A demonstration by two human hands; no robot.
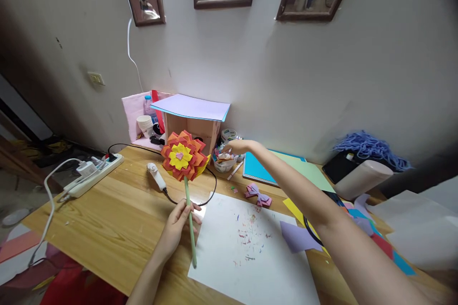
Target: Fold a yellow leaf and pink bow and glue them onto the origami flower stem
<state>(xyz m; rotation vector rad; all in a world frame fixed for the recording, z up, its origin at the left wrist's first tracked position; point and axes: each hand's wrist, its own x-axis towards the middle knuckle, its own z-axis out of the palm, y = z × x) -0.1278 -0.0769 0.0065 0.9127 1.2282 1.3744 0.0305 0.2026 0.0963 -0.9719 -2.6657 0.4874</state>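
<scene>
My left hand (179, 223) is closed around the green stem (193, 248) of a paper flower, holding it up over the table. Its blossom (184, 156) has red and orange folded petals, a yellow inner ring and a small pinkish-purple centre. My right hand (236, 147) reaches across the table to a small container (224, 166) full of mixed small items. The fingertips point down into it, and I cannot make out whether they grip anything. Below that hand, folded purple and pink paper pieces (258, 194) lie beside a paint-marked white sheet (250, 257).
A glue gun (156, 177) with a black cable lies left of the flower. A power strip (95, 176) sits at the left edge. Behind stands a box topped with a lilac sheet (193, 106). Coloured paper (298, 237), a white roll (363, 178) and blue yarn (368, 150) occupy the right side.
</scene>
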